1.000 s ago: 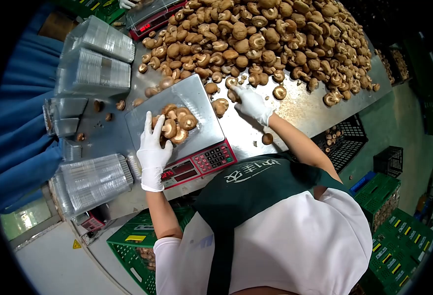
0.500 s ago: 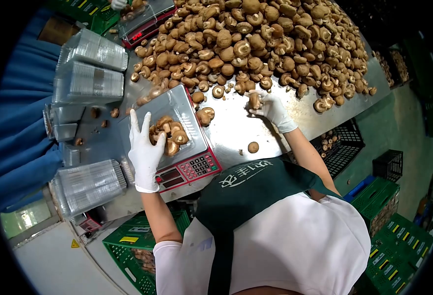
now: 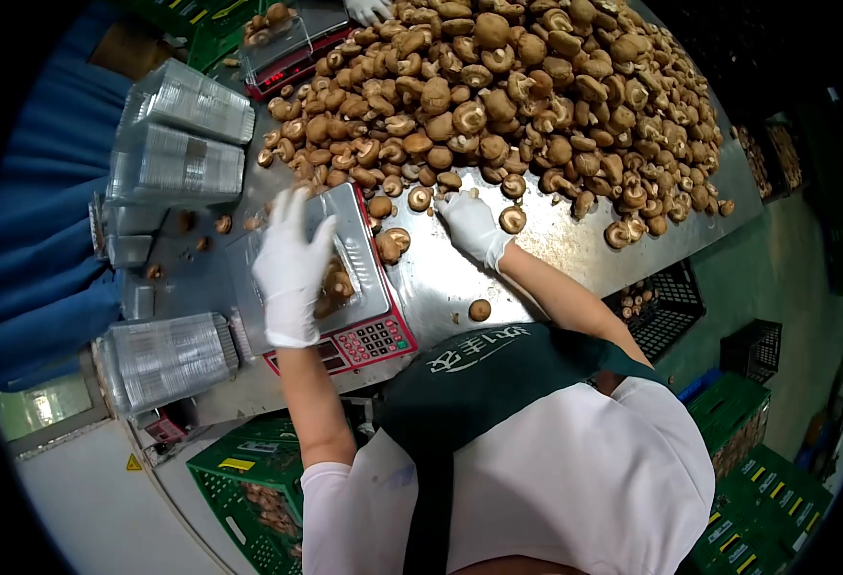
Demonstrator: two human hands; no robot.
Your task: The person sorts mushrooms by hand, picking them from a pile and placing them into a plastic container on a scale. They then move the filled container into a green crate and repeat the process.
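Observation:
My left hand (image 3: 292,264), in a white glove, is spread above the plastic tray (image 3: 343,244) on the red scale (image 3: 374,337). It partly covers the mushrooms (image 3: 338,283) in that tray. My right hand (image 3: 469,222), also gloved, lies at the near edge of the mushroom pile (image 3: 498,105), its fingers bent near small mushrooms; whether it grips one is hidden. A loose mushroom (image 3: 512,219) lies right of it, another (image 3: 480,310) nearer my apron, and others (image 3: 393,243) beside the scale.
Stacks of clear trays (image 3: 177,163) stand on the left of the metal table (image 3: 431,287). At the top, a co-worker's gloved hand (image 3: 369,10) is near a second scale (image 3: 297,72). Green crates (image 3: 249,489) and a black crate (image 3: 666,302) are below the table.
My left hand has moved up over the tray. My right hand has moved left along the pile, and the mushroom it held is no longer visible in it. A co-worker's hand has shifted right.

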